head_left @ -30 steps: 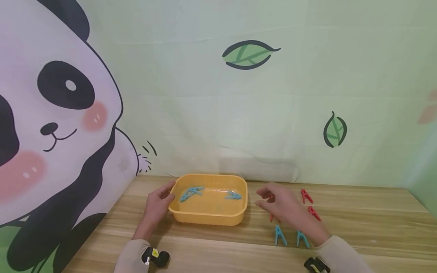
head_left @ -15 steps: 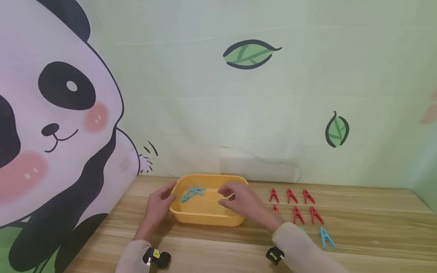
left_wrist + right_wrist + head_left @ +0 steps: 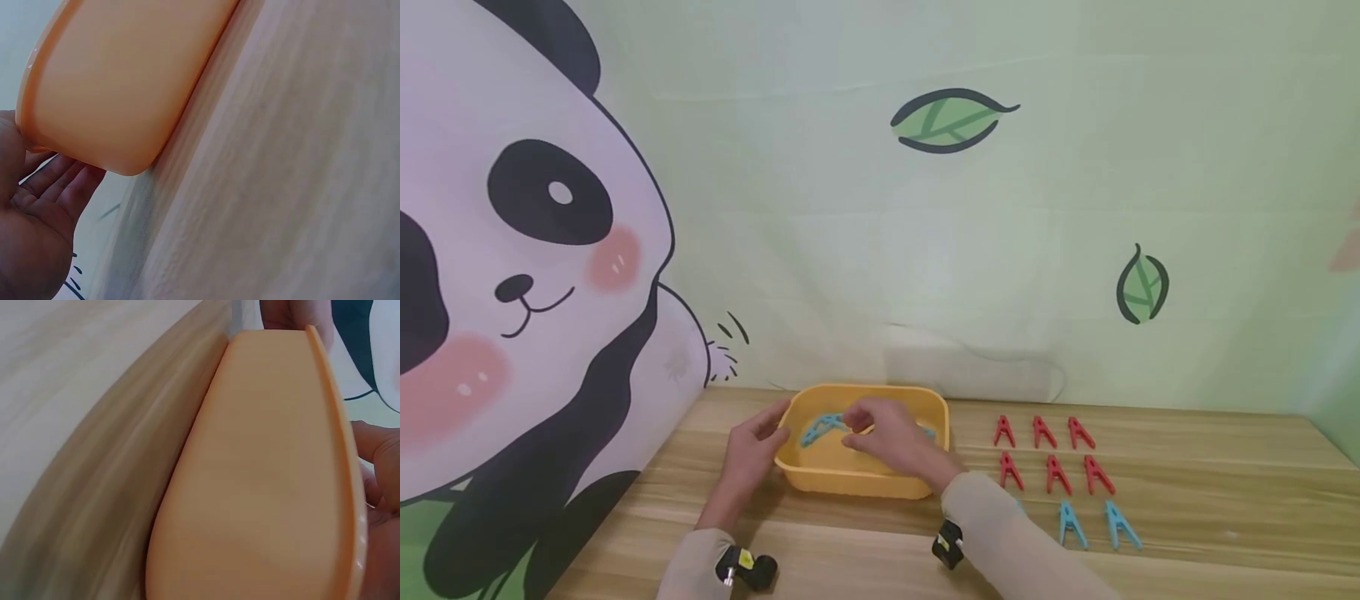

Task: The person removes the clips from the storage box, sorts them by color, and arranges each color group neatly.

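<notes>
A yellow plastic basin (image 3: 880, 483) stands on the wooden table, with blue clothespins (image 3: 822, 425) at its left inside. My left hand (image 3: 752, 442) holds the basin's left end, thumb at the rim and fingers along the outer wall, as the left wrist view also shows. Over the basin is my right hand (image 3: 887, 437), thumb and forefinger apart, fingertips close to the blue clothespins and nothing visible between them. Another blue clothespin shows only slightly behind this hand. In the right wrist view, the basin's wall hides part of the right hand (image 3: 384, 512).
Right of the basin, red clothespins (image 3: 1056, 474) lie in two rows of three. In front of them is a row of blue clothespins (image 3: 1071, 525), the leftmost mostly hidden by the right sleeve (image 3: 1007, 517). A printed cloth backdrop (image 3: 820, 250) rises behind the table.
My right hand has moved left from above the clothespins on the table to over the basin, passing the blue clothespin at its right. My left hand stays at the basin's left end.
</notes>
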Motion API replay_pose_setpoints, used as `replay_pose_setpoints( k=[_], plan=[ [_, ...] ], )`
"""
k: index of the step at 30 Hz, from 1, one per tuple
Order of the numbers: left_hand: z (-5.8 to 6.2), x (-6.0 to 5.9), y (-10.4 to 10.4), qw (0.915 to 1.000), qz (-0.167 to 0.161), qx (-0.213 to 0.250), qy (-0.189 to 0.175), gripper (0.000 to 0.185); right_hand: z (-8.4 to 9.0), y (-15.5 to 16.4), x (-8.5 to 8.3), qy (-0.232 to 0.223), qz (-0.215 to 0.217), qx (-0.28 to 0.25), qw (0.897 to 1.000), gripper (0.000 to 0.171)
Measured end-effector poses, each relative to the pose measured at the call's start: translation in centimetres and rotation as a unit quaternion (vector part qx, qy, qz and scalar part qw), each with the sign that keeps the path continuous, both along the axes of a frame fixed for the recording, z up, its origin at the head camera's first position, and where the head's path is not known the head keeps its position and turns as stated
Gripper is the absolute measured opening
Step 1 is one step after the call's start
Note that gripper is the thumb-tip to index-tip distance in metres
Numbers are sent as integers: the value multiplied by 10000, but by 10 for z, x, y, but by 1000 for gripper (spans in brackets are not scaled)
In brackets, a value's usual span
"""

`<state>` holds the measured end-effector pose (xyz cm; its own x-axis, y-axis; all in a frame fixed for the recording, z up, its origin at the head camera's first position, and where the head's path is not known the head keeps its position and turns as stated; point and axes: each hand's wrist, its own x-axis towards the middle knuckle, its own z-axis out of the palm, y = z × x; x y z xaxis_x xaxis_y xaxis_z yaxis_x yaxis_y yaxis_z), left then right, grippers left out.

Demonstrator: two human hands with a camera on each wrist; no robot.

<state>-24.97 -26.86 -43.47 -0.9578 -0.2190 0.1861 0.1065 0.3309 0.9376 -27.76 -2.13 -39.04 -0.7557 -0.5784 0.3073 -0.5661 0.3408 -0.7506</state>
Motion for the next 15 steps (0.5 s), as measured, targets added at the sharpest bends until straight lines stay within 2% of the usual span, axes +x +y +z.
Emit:
replay_pose_setpoints(
  k=[7, 15],
  plan=[
    [-1, -1, -1, 9999, 5, 0, -167, 48, -12, -18, -16, -209, 175, -73, 9996, 14],
    [1, 1, 1, 10000, -6, -4, -49, 48, -17, -28, -23, -306, 10, 23, 9995, 16]
  ],
)
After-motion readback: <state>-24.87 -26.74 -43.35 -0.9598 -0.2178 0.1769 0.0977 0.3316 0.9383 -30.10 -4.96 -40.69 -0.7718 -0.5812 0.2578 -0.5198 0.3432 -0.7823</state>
